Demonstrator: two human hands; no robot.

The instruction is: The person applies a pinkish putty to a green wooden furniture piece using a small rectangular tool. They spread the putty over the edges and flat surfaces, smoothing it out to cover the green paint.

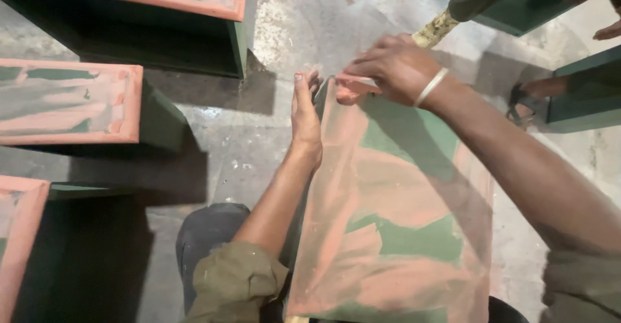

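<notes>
Two bare hands work at the far edge of a green panel [394, 219] smeared with pink filler: the left hand [304, 112] lies flat, fingers extended, against its left corner, while the right hand [391, 67] pinches a small scraper [354, 82] there. Three similar green boxes [71, 103] stand on the concrete floor [304, 12].
</notes>
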